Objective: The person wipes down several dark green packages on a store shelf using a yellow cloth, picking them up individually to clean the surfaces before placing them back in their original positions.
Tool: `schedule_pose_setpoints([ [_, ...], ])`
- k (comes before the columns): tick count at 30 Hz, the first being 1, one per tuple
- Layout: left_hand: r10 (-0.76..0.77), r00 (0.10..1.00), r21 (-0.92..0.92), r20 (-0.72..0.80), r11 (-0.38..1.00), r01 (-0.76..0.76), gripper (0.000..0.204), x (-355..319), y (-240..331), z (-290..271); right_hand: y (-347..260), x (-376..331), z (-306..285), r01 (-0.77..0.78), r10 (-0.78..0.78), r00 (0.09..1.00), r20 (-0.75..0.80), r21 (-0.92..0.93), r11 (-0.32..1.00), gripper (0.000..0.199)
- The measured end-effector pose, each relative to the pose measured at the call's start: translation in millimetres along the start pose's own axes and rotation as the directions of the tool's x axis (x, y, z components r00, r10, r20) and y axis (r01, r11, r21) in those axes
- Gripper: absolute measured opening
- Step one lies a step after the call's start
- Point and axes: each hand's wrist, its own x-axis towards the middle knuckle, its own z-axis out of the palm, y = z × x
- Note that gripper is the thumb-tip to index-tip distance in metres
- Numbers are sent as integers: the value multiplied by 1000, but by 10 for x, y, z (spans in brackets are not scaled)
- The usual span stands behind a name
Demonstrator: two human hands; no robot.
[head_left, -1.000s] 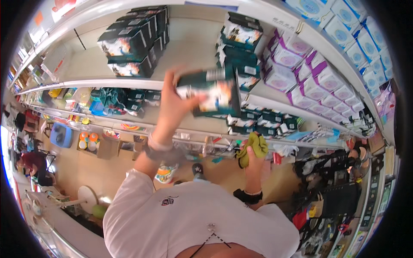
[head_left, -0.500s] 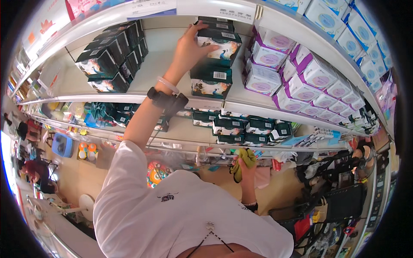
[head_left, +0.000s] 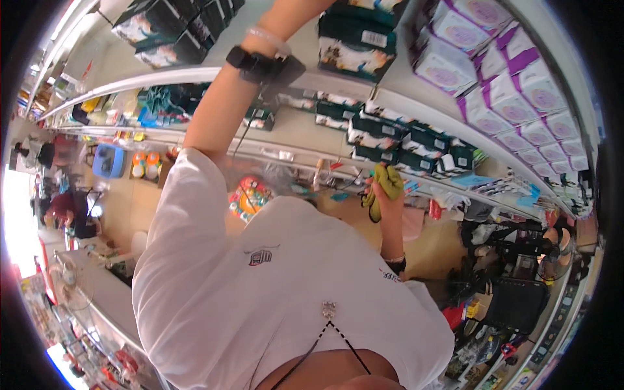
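My left arm reaches up to the upper shelf, and my left hand is cut off by the top edge, its fingers out of sight. It is nearest to a stack of dark green boxes with a white, bird-patterned band. Whether it touches them cannot be seen. A black device is strapped on that wrist below a pale bangle. Lower down and to the right, my right hand is closed around a bunched olive-green cloth, held in front of the lower shelf's edge.
Purple-and-white packs fill the upper shelf on the right. More dark boxes stand at its left, and several lie on the shelf below. On the floor are a blue tub and a black chair.
The shelves now sit higher in the picture. My left hand, earlier on top of the dark box stack with fingers spread, has gone mostly out of the top. My right hand keeps the cloth.
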Motion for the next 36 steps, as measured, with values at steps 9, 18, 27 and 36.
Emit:
schedule_pose_setpoints([
  [9, -132, 950, -253, -282, 966, 59, 9, -1111, -64, -523, 31, -92, 283, -28, 35, 978, 205, -37, 999, 38],
  [18, -750, 614, 345, 246, 660, 667, 79, -3877, -435, -41, 153, 37, 220, -86, 113, 976, 185, -148, 985, 40],
  [27, -958, 224, 461, 180, 283, 841, 114, -3840, -831, 535, 279, 22, 471, -164, 210, 909, 359, -154, 974, 39],
  [36, -861, 481, 310, 162, 508, 804, 99, -4186, -1071, 516, 397, -48, 370, 76, -11, 930, 367, -163, 984, 44],
])
